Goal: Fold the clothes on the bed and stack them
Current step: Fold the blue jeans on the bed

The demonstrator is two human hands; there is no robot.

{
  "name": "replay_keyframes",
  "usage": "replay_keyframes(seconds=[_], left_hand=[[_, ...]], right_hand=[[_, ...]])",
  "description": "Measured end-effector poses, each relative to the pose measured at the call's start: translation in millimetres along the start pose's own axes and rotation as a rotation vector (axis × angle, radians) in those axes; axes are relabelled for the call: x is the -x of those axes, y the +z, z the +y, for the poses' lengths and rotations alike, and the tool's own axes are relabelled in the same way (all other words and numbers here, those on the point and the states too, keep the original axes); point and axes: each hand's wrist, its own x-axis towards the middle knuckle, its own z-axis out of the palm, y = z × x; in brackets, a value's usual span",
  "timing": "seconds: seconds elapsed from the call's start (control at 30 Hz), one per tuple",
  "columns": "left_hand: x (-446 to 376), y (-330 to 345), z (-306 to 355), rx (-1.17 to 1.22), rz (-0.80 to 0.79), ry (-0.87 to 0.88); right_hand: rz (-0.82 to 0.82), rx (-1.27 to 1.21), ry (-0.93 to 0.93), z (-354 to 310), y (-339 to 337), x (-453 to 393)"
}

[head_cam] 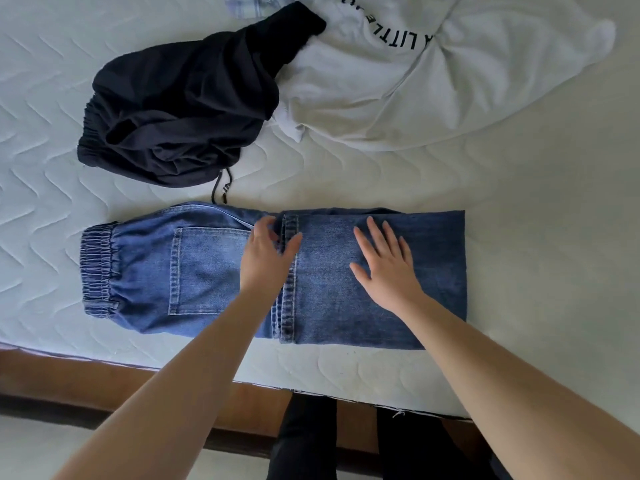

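Observation:
A pair of blue jeans (207, 271) lies flat across the near part of the bed, elastic waistband to the left, with the leg ends folded back over the middle. My left hand (268, 256) rests on the hem of the folded legs, fingers straight. My right hand (386, 266) presses flat on the folded denim to the right, fingers spread. Behind the jeans lies a crumpled black garment (180, 105) with a drawstring. A crumpled white shirt (433, 74) with black lettering lies at the back right.
The white quilted mattress (536, 237) has bare room to the right and left of the jeans. Its near edge sits on a brown wooden frame (86, 382). A pale checked cloth (249, 5) shows at the top edge. Dark trouser legs stand below.

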Motion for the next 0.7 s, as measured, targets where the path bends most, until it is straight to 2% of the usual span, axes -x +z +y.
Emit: replay_keyframes(seconds=[0.1,0.23,0.47,0.6,0.7], left_hand=[[-17.5,7.7,6.3,-0.154,-0.003,-0.017],[-33.0,7.2,8.9,-0.215,-0.051,-0.031],[-30.2,-4.9,7.8,0.041,-0.083,0.039],[-32.3,-1.3,7.9,-0.013,-0.072,0.034],[-34.9,1.3,7.9,-0.005,-0.084,0.018]], right_hand=[[0.017,-0.005,-0.019,3.3,-2.3,0.5],[0.083,-0.003,-0.007,9.6,-9.8,-2.1],[0.160,0.027,-0.068,14.3,-31.3,-23.3],[0.140,0.060,-0.054,19.0,-37.6,-30.6],[0.227,0.071,-0.085,22.6,-39.0,-28.3]])
